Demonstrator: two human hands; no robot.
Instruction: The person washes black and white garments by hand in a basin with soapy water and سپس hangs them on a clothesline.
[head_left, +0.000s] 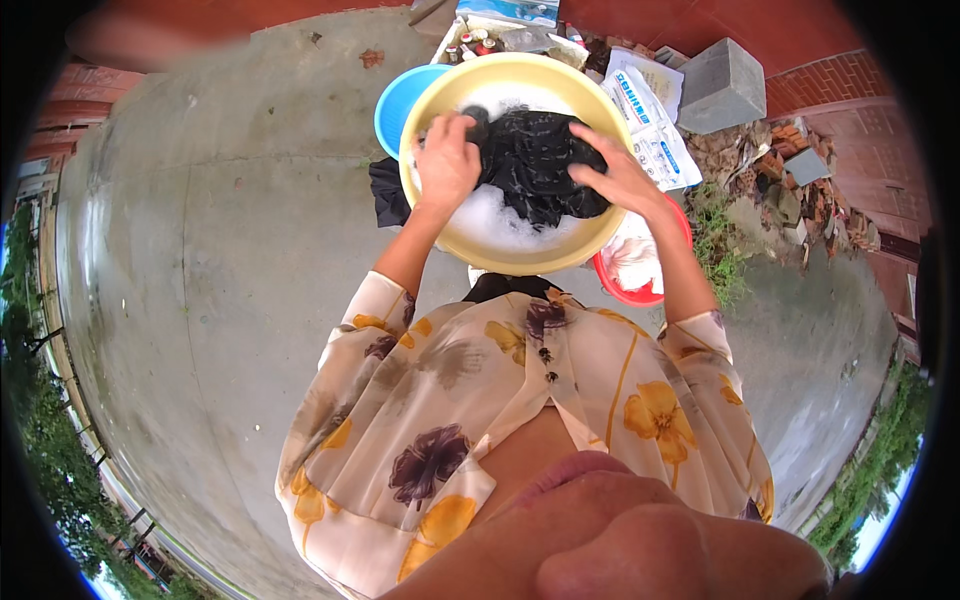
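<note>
A wide yellow plastic basin (517, 259) holds white suds (491, 217) and a wet black garment (536, 150). At the basin's left side my left hand (448, 159) has its fingers curled over a dark bunched part beside the garment, blurred, seemingly cloth. My right hand (616, 171) is on the garment's right end, with dark cloth between thumb and fingers. The fingertips of both hands are partly hidden in the cloth.
A blue basin (394, 109) and black cloth (388, 193) lie at the left. A red basin (641, 298) with pale cloth stands lower right. Behind are a white printed bag (652, 135), a foam box (566, 51) with bottles, a grey block (724, 86) and brick rubble (791, 180).
</note>
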